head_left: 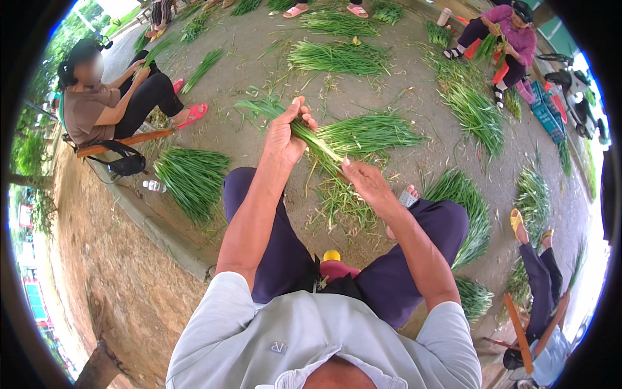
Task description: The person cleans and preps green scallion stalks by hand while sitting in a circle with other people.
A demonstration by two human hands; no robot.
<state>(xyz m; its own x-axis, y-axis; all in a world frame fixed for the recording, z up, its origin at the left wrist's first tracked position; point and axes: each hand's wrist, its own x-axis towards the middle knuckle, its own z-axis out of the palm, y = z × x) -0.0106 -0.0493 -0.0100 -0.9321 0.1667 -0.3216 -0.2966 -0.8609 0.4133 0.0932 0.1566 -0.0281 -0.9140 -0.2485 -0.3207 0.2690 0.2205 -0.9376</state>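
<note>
A small bunch of green chives (pixel 311 137) lies across my hands, its leafy tips up to the left and its pale stem ends down to the right. My left hand (pixel 289 133) is closed round the leafy part. At the pale ends, the fingers of my right hand (pixel 367 178) pinch the stems. Just beyond my hands a larger pile of chives (pixel 372 133) lies on the ground. Below them, between my knees, is a heap of loose trimmed bits (pixel 346 201), pale and yellowish green.
More chive piles lie at left (pixel 191 181), right (pixel 463 207) and beyond (pixel 337 58). One person (pixel 97 104) sits at left, another (pixel 508 45) handles chives at far right, near a teal crate (pixel 549 111). A plastic bottle (pixel 154 186) lies by the kerb (pixel 152 223).
</note>
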